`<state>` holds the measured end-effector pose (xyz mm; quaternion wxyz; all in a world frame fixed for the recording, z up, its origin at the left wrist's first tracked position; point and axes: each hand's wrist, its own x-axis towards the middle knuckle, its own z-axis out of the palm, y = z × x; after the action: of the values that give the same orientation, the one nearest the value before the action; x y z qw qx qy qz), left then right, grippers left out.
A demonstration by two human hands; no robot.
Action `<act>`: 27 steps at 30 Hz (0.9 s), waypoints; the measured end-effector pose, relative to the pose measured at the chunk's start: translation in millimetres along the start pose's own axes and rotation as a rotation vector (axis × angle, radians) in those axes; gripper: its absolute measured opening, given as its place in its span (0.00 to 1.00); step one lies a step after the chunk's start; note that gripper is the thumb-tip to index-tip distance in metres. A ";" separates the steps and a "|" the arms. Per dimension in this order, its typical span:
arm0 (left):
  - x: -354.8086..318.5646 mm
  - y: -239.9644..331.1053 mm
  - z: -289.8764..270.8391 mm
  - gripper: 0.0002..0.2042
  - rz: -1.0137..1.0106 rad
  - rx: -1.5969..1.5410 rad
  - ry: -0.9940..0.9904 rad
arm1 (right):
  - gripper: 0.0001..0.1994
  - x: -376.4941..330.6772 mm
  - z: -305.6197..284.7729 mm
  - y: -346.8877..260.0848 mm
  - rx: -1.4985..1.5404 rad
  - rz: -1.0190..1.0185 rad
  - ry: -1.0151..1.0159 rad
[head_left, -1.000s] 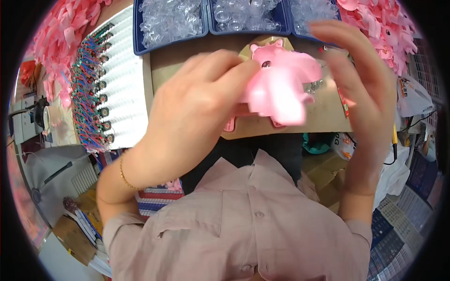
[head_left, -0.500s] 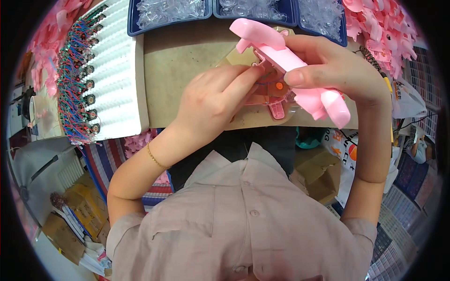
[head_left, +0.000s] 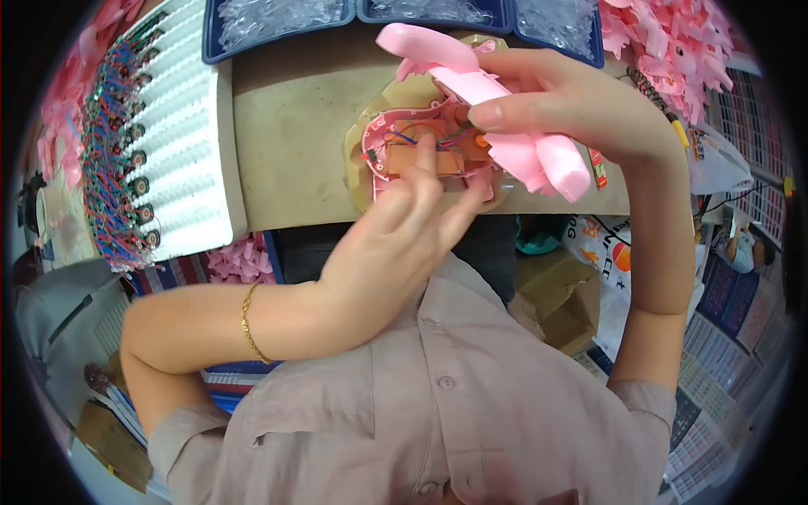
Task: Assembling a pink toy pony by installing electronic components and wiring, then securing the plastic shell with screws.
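My right hand [head_left: 572,105] grips a pink plastic toy shell half [head_left: 547,164], tilted above the right side of a second pink shell half [head_left: 369,139]. This lower half lies open side up in a tan holder [head_left: 358,172] on the bench. Inside it are a brown rectangular part [head_left: 408,160], an orange round part [head_left: 481,141] and thin coloured wires [head_left: 404,135]. My left hand [head_left: 400,210] has its fingers apart. One fingertip presses on the wires in the lower half, and another finger rests by the near pink edge.
A white ridged tray [head_left: 189,126] at the left carries wired round parts [head_left: 114,168]. Blue bins [head_left: 353,25] of clear plastic pieces line the back. Pink shell pieces [head_left: 673,50] are heaped at the back right. Below the bench edge stands a cardboard box [head_left: 555,295].
My left hand has moved off the gap between the shell halves, down and left, and now reaches into the lower half. The view shifted slightly; my right hand still holds its shell half.
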<state>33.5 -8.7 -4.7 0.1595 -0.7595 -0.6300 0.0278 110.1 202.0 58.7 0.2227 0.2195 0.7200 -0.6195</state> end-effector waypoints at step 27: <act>-66.6 -16.1 28.9 0.15 -0.295 -0.921 0.178 | 0.36 21.4 32.5 1.0 -0.990 -0.452 0.107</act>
<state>-2.5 -64.5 -38.2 -0.1376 -0.6533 -0.6615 -0.3417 95.1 170.8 40.9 0.1237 -0.0405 0.9651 -0.2272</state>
